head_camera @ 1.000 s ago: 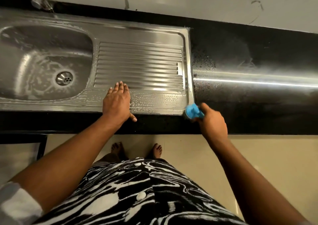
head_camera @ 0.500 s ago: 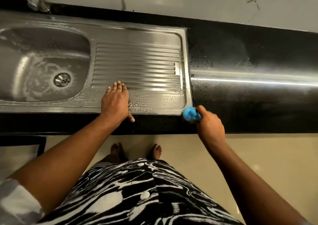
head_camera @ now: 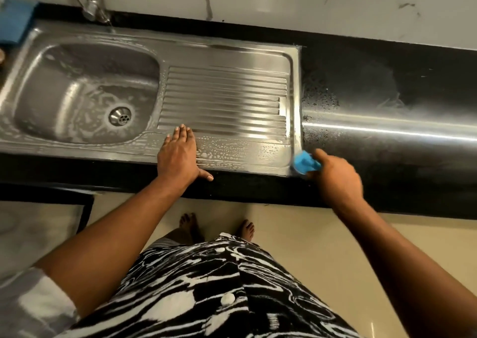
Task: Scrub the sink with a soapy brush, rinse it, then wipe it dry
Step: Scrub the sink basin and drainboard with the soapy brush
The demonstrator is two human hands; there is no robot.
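brush (head_camera: pixel 305 162) mostly hidden in my blurry right hand (head_camera: pixel 338 180), curled round it at the near right corner of the sink (head_camera: pixel 232 53), my left hand (head_camera: pixel 178 157) flat, fingers (head_camera: pixel 182 136) straight, on the soapy near rim

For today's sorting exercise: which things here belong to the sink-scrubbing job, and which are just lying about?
In the job: steel sink; blue brush, gripped by the right hand at the sink's near right corner; left hand, flat on its front rim; tap.
Lying about: black countertop; blue object at far left, unidentifiable.
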